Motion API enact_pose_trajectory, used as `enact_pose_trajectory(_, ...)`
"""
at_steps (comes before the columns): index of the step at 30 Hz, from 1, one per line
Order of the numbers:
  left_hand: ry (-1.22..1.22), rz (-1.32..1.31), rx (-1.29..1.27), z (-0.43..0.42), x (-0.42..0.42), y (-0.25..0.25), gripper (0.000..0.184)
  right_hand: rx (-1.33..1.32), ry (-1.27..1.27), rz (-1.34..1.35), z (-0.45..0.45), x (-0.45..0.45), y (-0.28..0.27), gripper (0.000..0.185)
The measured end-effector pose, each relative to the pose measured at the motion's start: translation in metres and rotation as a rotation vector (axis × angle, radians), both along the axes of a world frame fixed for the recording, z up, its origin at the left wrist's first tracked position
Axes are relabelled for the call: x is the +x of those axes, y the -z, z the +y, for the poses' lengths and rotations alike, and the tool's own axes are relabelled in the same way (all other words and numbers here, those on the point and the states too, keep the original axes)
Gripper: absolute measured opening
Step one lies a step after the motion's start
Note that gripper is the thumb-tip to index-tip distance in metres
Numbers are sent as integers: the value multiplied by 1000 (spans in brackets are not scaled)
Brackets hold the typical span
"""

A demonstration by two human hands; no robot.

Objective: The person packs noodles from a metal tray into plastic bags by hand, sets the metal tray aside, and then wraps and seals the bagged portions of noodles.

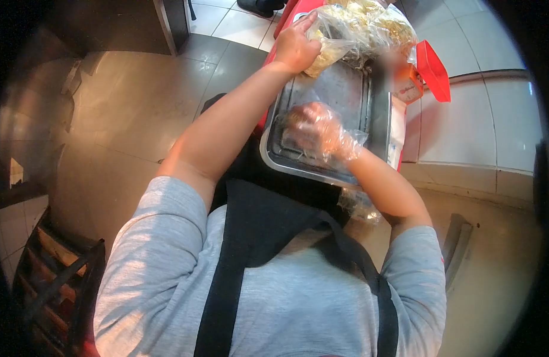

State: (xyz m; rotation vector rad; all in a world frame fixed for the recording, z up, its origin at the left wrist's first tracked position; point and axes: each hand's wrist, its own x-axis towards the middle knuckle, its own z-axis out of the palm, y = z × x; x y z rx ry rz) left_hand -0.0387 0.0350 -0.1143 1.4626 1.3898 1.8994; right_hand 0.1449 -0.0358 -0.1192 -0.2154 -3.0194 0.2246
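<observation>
Right hand [315, 128], plastic-gloved and curled over the tray [340, 86], hides whether it holds anything, while the left hand [298, 46], partly open, grip unclear, meets the clear bag [340, 46] beyond, whose pale contents [357, 21] suggest unfinished work.

Bags [369, 27] behind tray [340, 89], box [409, 87] to right

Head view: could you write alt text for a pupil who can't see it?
A person's right hand, in a clear plastic glove, is over a shallow tray; the left hand, bare, is beside clear plastic bags of pale food. The person wears a grey top and black apron.
</observation>
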Motion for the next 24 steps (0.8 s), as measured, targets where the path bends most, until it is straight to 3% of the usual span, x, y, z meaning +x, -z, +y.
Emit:
enact_pose_trajectory(3,16,135,-52,3,-1,-16,60,14,300,14,15,10,14,31)
enact_pose_trajectory(5,186,-13,-148,-7,1,-55,60,12,545,75,16,13,16,26)
enact_pose_trajectory(8,458,-190,-179,4,10,-73,62,-26,670,114,30,34,16,29)
enact_pose_trajectory(10,642,-336,-204,6,15,-86,65,-478,814,-40,42,49,0,27)
enact_pose_trajectory(12,697,-316,-221,-1,18,-96,67,-1273,1080,216,27,62,-35,25)
enact_pose_trajectory(14,718,-295,-311,-15,18,-103,64,-1222,1190,330,16,55,-88,24)
enact_pose_trajectory(16,743,-307,-294,-16,23,-90,67,-1300,1049,356,40,63,-124,26)
enact_pose_trajectory(18,731,-278,-316,-22,29,-79,67,-1206,1079,466,52,45,-158,25)
enact_pose_trajectory(21,646,-190,-287,-32,42,-75,66,-966,1042,402,90,35,-152,40)
enact_pose_trajectory(24,414,57,-222,-41,52,-79,66,-517,1060,-38,138,27,-121,55)
